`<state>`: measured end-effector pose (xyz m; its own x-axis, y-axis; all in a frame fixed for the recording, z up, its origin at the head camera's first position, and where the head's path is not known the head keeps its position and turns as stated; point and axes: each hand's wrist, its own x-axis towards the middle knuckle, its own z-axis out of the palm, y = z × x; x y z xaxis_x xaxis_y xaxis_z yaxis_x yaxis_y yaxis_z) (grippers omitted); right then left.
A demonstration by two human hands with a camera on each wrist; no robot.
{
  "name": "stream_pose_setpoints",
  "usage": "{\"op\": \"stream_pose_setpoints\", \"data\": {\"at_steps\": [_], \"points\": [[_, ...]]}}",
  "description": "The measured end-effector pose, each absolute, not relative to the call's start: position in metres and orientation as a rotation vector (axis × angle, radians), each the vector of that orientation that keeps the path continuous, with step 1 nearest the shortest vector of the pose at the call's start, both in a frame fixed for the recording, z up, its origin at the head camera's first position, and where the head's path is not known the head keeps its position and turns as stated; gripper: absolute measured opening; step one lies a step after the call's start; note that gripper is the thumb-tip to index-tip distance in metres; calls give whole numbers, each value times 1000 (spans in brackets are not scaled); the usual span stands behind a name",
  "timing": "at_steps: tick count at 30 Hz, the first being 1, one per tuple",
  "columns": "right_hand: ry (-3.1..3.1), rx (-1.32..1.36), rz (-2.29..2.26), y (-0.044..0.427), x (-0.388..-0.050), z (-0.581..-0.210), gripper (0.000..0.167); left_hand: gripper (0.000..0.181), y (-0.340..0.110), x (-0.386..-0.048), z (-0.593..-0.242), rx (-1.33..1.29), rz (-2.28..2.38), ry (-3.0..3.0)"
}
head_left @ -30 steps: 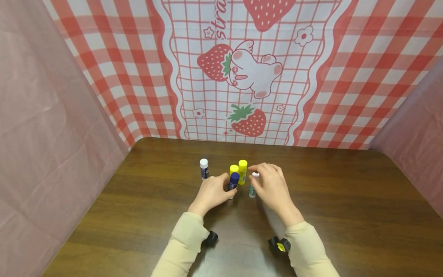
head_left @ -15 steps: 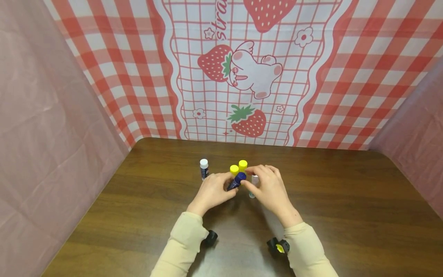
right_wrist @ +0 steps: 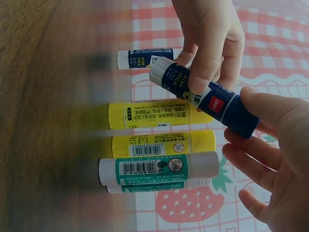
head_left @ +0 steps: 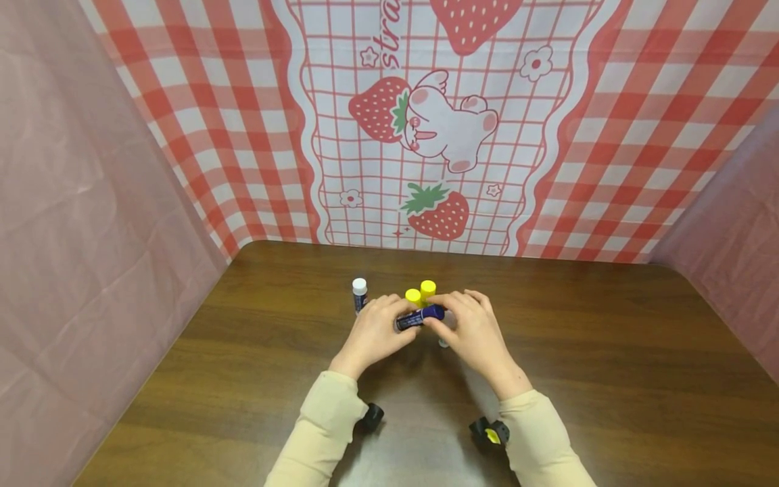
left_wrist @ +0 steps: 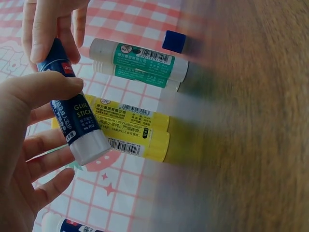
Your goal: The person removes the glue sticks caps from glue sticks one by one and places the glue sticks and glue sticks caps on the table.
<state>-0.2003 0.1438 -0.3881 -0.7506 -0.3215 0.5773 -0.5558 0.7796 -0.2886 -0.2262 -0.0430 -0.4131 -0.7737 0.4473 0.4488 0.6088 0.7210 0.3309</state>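
Observation:
A navy glue stick (head_left: 414, 318) with a white base end lies almost level between the two hands, lifted off the table. My left hand (head_left: 379, 331) grips its body between thumb and fingers. At the blue cap end, my right hand (head_left: 477, 333) pinches with thumb and fingertips, as the right wrist view shows. Just behind stand two yellow glue sticks (right_wrist: 157, 115). Two green-and-white glue sticks (left_wrist: 142, 60) stand close together by the right hand, which mostly covers them in the head view.
Another navy glue stick (head_left: 360, 295) with a white cap stands left of the yellow ones. A small dark blue block-like thing (left_wrist: 174, 41) shows in the left wrist view. The brown wooden table (head_left: 243, 379) ends at a checked strawberry cloth (head_left: 438, 149) behind.
The navy glue stick has tipped from upright to nearly level, its cap end swinging right. My right hand has shifted slightly left and taken hold of the cap end.

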Motion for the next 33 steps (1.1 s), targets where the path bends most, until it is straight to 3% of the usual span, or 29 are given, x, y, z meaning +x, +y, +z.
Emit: {"op": "stream_pose_setpoints", "data": {"at_steps": [33], "points": [[-2507, 690, 677, 149, -200, -381, 27, 33, -51, -226, -401, -840, -715, -2650]]}}
